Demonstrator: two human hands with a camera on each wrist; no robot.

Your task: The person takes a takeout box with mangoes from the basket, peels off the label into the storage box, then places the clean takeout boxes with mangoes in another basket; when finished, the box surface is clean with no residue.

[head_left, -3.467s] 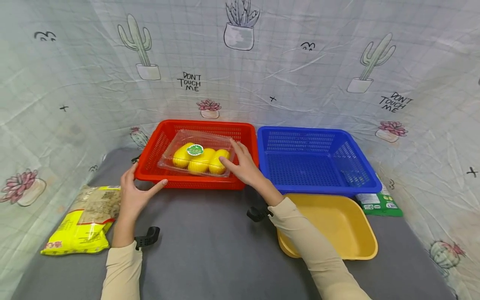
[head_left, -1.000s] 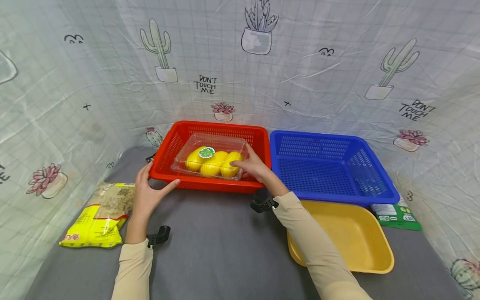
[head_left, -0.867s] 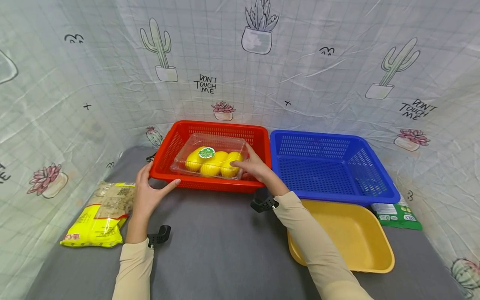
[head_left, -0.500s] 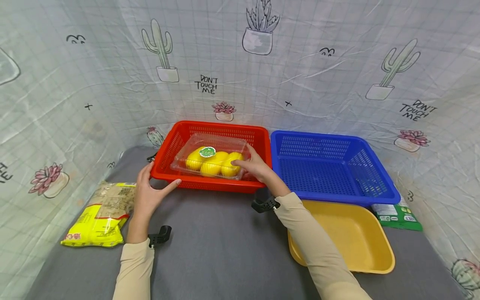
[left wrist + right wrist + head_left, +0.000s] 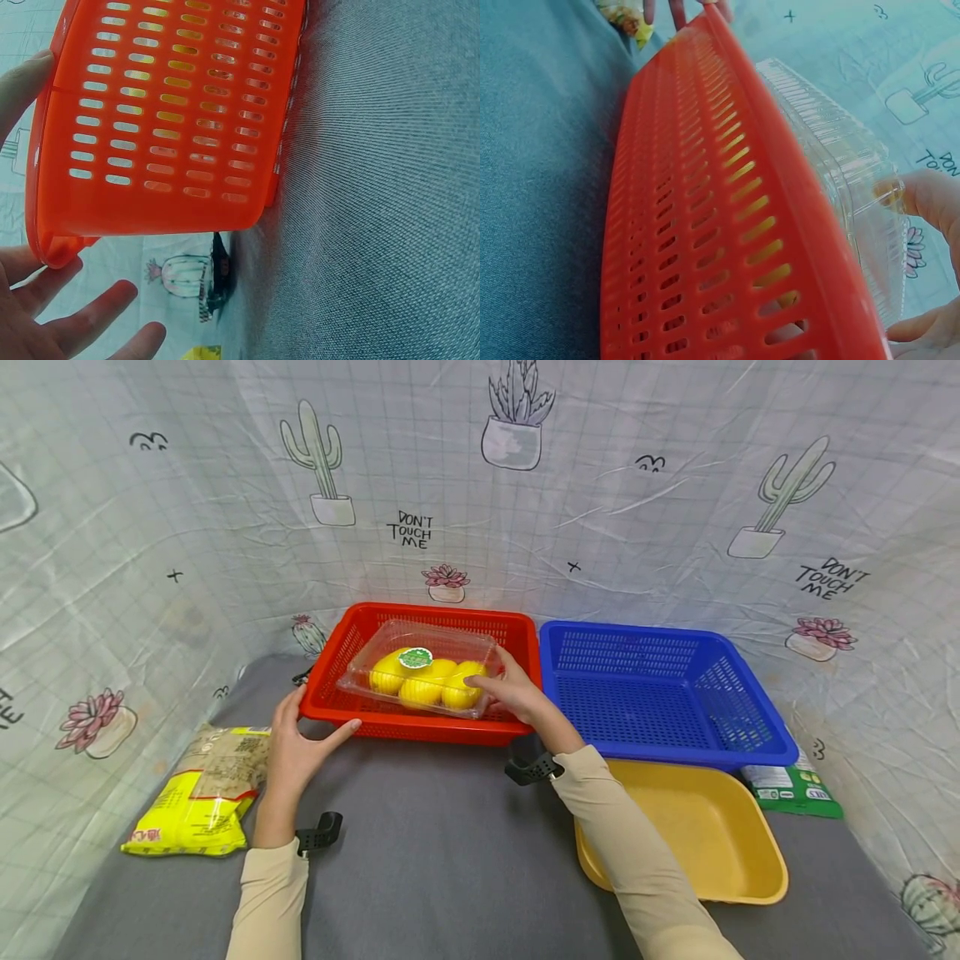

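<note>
A red perforated plastic basket (image 5: 420,728) stands at the back, left of centre. In it, a clear plastic fruit box (image 5: 442,635) with a green-and-white label holds 3 yellow fruits (image 5: 423,683). My right hand (image 5: 517,692) grips the right end of this box, thumb on the lid and other fingers over the far side. The box sits tilted, its lid standing above the basket rim in the right wrist view. My left hand (image 5: 295,745) rests at the basket's front left corner; in the left wrist view its thumb touches the rim (image 5: 37,157) and its fingers spread straight beside the corner.
A blue basket (image 5: 667,758) stands right of the red one, with a yellow tray (image 5: 705,827) in front of it. A green-and-white packet (image 5: 795,793) lies partly under the blue basket. A yellow bag (image 5: 195,802) lies at the left. Printed cloth surrounds the grey table (image 5: 435,860).
My right hand has closed on the box's right end. Over the last half second the box has risen slightly and tilted. The left hand has stayed at the basket corner.
</note>
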